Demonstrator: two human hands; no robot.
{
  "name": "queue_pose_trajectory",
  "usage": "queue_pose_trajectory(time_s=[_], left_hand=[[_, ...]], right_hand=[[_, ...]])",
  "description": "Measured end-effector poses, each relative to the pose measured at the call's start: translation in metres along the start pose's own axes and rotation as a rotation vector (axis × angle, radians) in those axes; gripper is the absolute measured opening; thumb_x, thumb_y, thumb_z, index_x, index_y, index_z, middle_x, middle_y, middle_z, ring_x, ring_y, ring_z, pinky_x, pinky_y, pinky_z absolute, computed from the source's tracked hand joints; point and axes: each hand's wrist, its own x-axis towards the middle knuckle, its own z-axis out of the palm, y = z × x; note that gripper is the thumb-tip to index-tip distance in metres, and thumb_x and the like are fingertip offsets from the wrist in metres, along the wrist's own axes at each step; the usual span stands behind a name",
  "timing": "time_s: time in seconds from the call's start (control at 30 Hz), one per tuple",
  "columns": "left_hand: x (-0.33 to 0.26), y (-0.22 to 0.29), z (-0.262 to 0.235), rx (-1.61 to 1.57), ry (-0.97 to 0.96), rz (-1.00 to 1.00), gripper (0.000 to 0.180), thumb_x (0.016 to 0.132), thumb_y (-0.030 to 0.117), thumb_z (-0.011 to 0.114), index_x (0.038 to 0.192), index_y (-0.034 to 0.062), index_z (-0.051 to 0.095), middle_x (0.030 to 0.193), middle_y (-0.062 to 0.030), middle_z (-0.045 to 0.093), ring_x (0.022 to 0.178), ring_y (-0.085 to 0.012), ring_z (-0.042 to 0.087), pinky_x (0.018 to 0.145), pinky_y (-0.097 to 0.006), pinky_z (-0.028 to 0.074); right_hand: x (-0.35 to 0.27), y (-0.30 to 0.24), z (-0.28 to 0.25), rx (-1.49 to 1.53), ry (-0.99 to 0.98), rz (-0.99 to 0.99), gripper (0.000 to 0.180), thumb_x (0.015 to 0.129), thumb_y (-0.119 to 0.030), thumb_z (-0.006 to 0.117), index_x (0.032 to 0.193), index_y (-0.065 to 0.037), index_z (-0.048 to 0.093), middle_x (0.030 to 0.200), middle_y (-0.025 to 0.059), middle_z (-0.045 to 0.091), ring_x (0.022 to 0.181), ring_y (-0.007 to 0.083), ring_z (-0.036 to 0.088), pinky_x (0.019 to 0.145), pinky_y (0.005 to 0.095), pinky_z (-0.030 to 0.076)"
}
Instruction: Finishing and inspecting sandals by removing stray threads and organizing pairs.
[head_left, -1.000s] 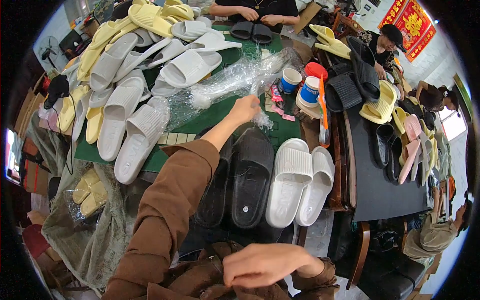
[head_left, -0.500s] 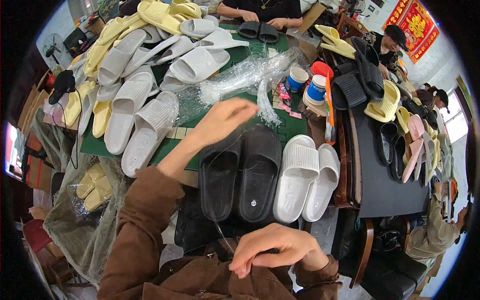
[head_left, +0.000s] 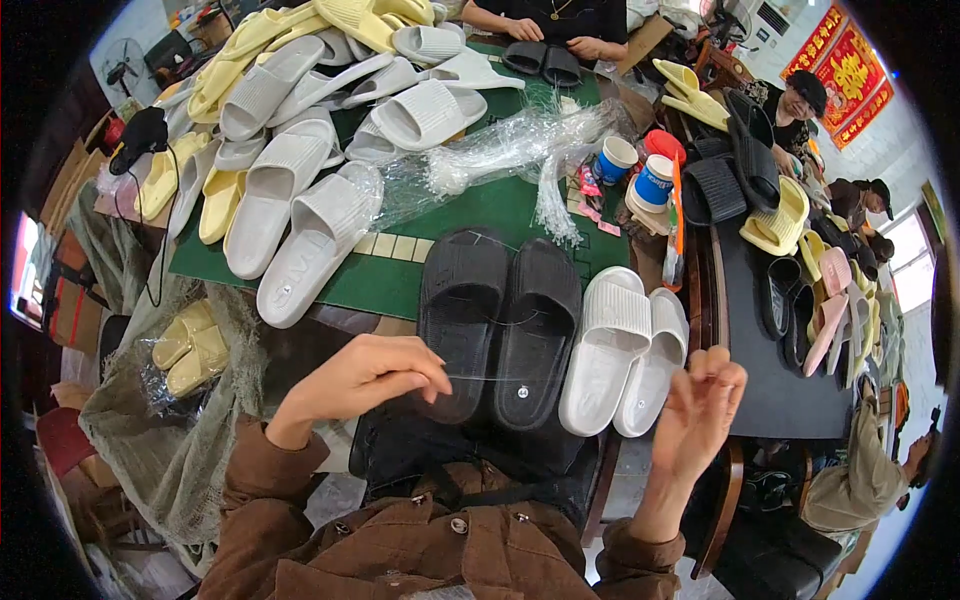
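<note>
A pair of black slide sandals (head_left: 530,345) lies at the near table edge in front of me, side by side with toes pointing away. A thin clear plastic strand (head_left: 500,379) runs across them. My left hand (head_left: 375,375), left of the black pair, pinches at its one end. Raised just right of the white slides, my right hand (head_left: 700,410) has its fingers curled into a pinch toward the other end; the strand is barely visible there. The white slide sandals (head_left: 607,345) lie right against the black pair. Beyond sits a bundle of clear plastic strands (head_left: 480,165).
Grey slides (head_left: 320,240) and yellow slides (head_left: 265,35) are heaped at the left on the green table (head_left: 380,270). Paper cups (head_left: 654,185) stand to the right, near a dark side table (head_left: 790,390) with more slides. Across the table, a person's hands (head_left: 525,30) touch black slides.
My left hand has come back from over the table toward me. My right hand has moved up and right from my lap, and the strand now lies crosswise over the black slides.
</note>
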Motion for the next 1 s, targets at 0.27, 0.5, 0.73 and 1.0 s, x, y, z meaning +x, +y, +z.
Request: queue_pose_trajectory(time_s=[0.27,0.5,0.73,1.0], left_hand=[[-0.03,0.0,-0.016,-0.394,0.116,0.112,0.023,0.093,0.017,0.057,0.085,-0.0011,0.069,0.087,-0.011,0.068,0.086,-0.0267,0.064,0.095,-0.048,0.045],[-0.027,0.0,0.007,-1.122,0.338,0.362,0.036,0.097,0.028,0.05,0.073,0.0016,0.056,0.089,-0.0135,0.062,0.085,-0.0291,0.062,0.097,-0.052,0.046],[-0.008,-0.005,0.039,-0.508,0.469,-0.285,0.019,0.098,0.012,0.049,0.101,-0.0033,0.06,0.087,-0.0103,0.056,0.082,-0.0153,0.06,0.074,-0.031,0.051],[0.007,-0.027,0.082,0.56,0.35,-0.196,0.045,0.089,0.014,0.062,0.125,-0.0089,0.047,0.125,-0.0215,0.047,0.111,-0.0318,0.054,0.095,-0.04,0.044]], right_hand=[[0.007,-0.007,-0.055,0.359,0.18,0.273,0.012,0.1,-0.014,0.052,0.109,-0.008,0.051,0.081,0.0003,0.051,0.064,0.0048,0.043,0.053,0.0148,0.038],[-0.008,0.026,-0.047,0.045,0.127,0.479,0.009,0.097,-0.008,0.054,0.104,-0.005,0.059,0.084,0.0028,0.059,0.062,0.006,0.046,0.055,0.0176,0.037],[-0.008,0.043,-0.021,-0.28,-0.005,0.517,0.008,0.092,-0.002,0.058,0.1,-0.003,0.059,0.083,0.003,0.059,0.056,0.0037,0.045,0.049,0.0169,0.035],[-0.018,0.099,-0.002,-0.706,-0.406,0.488,0.032,0.091,-0.003,0.057,0.122,0.002,0.055,0.105,0.0115,0.061,0.092,0.0144,0.06,0.073,0.0254,0.048]])
